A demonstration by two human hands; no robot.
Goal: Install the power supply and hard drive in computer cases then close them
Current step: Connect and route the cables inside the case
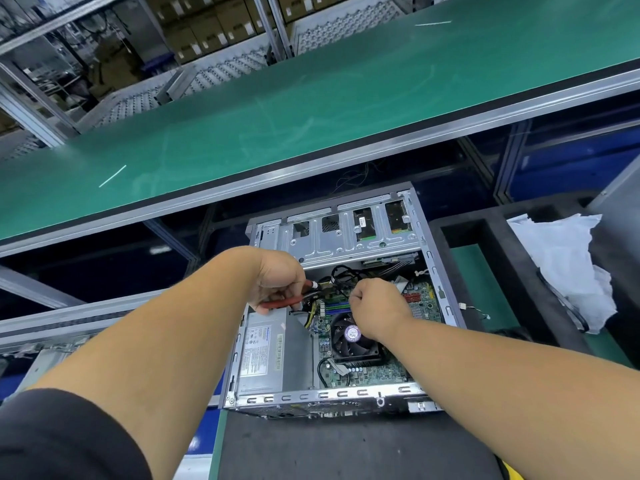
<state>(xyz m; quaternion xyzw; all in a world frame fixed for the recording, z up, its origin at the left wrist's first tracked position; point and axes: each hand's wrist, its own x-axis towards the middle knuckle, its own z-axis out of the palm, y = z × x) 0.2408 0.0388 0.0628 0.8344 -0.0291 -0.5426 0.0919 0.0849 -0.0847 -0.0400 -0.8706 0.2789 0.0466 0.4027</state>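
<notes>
An open computer case point(446, 271) lies on its side on a dark foam mat. A grey power supply point(263, 355) sits in its near left corner. The silver drive cage point(346, 237) fills the far end, with green boards showing through its slots. My left hand point(277, 282) grips red-handled pliers point(284, 302) over the black and yellow cables point(341, 277) above the motherboard. My right hand point(377, 303) is closed on those cables beside the CPU fan point(349, 336). What the plier tips touch is hidden.
A green conveyor belt point(311, 98) with an aluminium edge runs across behind the case. White crumpled wrapping point(568, 268) lies at the right on black foam point(505, 258). Roller racks and cardboard boxes stand beyond the belt. A small loose wire point(474, 310) pokes out at the case's right side.
</notes>
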